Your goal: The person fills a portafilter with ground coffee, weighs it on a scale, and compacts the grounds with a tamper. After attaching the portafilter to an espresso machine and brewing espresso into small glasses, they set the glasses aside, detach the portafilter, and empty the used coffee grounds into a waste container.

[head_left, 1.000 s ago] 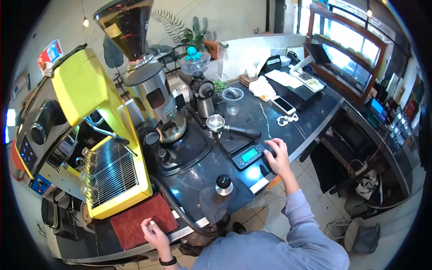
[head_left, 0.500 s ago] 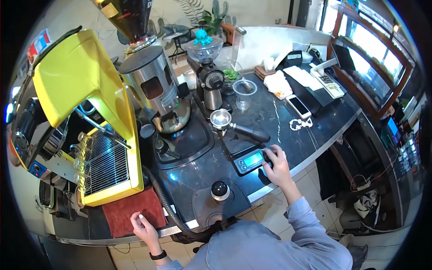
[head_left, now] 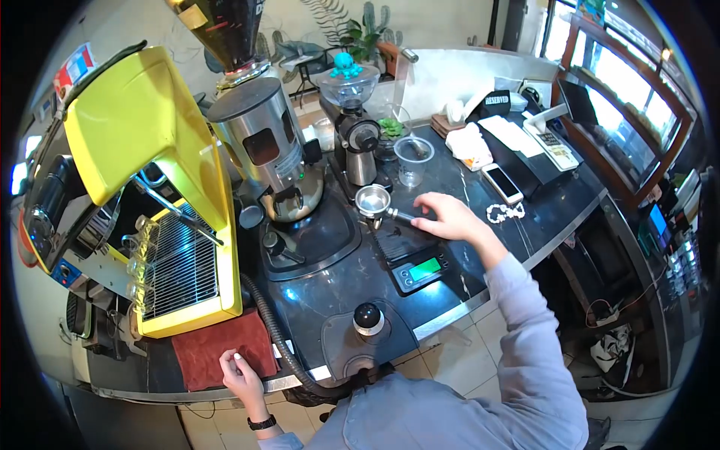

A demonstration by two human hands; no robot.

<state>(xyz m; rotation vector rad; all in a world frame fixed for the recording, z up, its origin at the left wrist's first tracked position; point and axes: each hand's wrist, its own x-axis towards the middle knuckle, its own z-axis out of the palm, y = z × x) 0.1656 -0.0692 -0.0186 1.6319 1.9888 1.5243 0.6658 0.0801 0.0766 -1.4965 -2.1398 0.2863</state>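
Your right hand (head_left: 452,219) is off the scale (head_left: 424,268), half-curled at the portafilter (head_left: 373,199) handle just behind it, can't really tell if gripping. Left hand (head_left: 241,376) is loosely open, empty, by the counter's (head_left: 480,244) front edge.

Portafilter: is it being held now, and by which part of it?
The right hand partly covers the handle of the portafilter; whether it grips there cannot be told.

Dark marbled counter (head_left: 300,301) under coffee machine (head_left: 187,277), grinder (head_left: 259,139), scale (head_left: 420,273), red cloth (head_left: 225,352).
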